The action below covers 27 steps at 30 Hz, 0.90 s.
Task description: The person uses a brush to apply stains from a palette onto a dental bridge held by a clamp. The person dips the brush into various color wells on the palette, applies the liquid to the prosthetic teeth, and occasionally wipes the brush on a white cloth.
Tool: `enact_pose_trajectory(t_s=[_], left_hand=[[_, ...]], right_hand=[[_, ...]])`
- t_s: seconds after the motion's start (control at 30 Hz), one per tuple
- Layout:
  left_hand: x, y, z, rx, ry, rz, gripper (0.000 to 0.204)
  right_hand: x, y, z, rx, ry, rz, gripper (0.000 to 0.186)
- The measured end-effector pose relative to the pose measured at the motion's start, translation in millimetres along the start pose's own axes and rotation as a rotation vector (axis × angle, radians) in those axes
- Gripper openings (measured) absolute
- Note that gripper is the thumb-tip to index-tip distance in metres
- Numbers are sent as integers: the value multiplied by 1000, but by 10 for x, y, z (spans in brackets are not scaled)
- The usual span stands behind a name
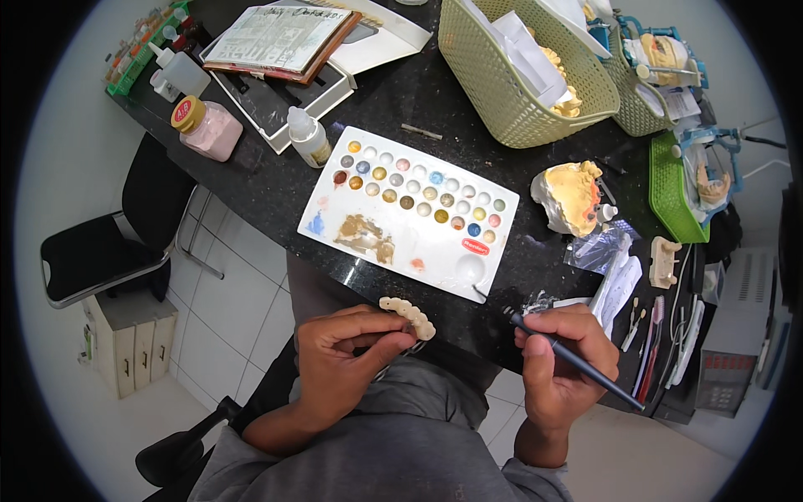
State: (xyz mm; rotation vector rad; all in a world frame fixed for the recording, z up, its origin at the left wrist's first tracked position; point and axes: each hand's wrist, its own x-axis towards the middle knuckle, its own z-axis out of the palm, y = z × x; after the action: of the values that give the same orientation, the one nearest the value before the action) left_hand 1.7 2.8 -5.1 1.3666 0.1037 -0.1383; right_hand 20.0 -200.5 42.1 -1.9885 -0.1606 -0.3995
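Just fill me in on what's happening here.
A person's left hand pinches a tooth-coloured dental arch between thumb and fingers. The right hand holds a dark pen-shaped tool, its tip apart from the arch. Beyond them, a white palette with coloured wells lies on the black counter.

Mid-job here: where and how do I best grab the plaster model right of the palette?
Probably grip the plaster model by its pale base, coming from the left. Reddish marks line its right edge, where a small white container crowds it; its left side faces a gap beside the palette. The right hand is nearest but holds the dark tool.
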Motion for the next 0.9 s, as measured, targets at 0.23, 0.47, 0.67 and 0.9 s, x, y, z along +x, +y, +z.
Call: enact_pose_trajectory(t_s=[0.23,0.47,0.67,0.9], left_hand=[[0,-7,-8,9,-8,14,18],[3,35,-4,13,-9,0,18],[4,32,11,-3,-6,-1,19],[-2,23,18,-53,13,-52,19]], right_hand=[[-41,-26,34,53,27,59,12],[-67,-7,3,161,-55,23,11],[-140,23,34,311,-5,-126,12],[-145,41,98,129,-88,-308,11]])
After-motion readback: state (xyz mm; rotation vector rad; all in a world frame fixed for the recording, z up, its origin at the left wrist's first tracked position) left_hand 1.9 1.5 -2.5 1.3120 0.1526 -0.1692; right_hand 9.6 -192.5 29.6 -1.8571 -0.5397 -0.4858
